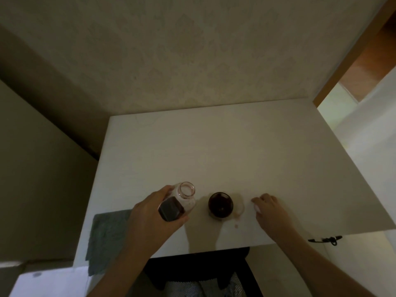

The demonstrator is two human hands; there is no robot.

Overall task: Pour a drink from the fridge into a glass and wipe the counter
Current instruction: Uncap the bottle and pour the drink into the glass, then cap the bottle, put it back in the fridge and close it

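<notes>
From the head view, the left hand (147, 213) had its fingers wrapped round the uncapped bottle (179, 202), tilted, near-left on the desk (214, 146). Smooth and part-full, it looked slippery; best gripped low on the body. The full glass (220, 204) stood just right, fragile. The right hand (271, 209) curled over something small and white, perhaps the cap.

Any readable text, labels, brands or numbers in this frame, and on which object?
None can be read.
Bottle, held in the left hand: no label shows, only clear glass and dark drink.
Glass of dark drink: no print.
Small white thing under the right hand: too hidden to tell.
Cloth and counter: no markings.
</notes>
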